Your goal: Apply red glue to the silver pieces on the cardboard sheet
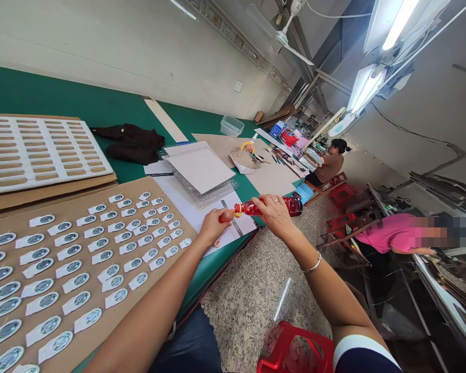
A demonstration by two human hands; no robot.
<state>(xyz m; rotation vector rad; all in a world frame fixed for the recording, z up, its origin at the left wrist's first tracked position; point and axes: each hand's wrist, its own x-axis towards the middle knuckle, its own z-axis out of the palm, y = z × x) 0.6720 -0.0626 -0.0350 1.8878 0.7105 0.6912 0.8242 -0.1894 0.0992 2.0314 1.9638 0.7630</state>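
My right hand (275,215) is wrapped round a dark red bottle (294,206), whose neck points toward my left hand. A yellow ring (238,210) circles the bottle's mouth. My left hand (212,226) is closed on a small translucent orange-red piece (227,215), right beside the mouth; whether the two touch I cannot tell. Both hands are above the table's front edge. To their left, a brown cardboard sheet (77,210) carries rows of round silvery pieces on white tabs (120,295).
On the green table (27,85) lie a white slotted tray (39,122), a dark cloth (134,145), and a white board in clear plastic (202,168). Farther back are a clear box (232,125) and tools. A red stool (295,349) stands below. Two people (328,166) sit at the right.
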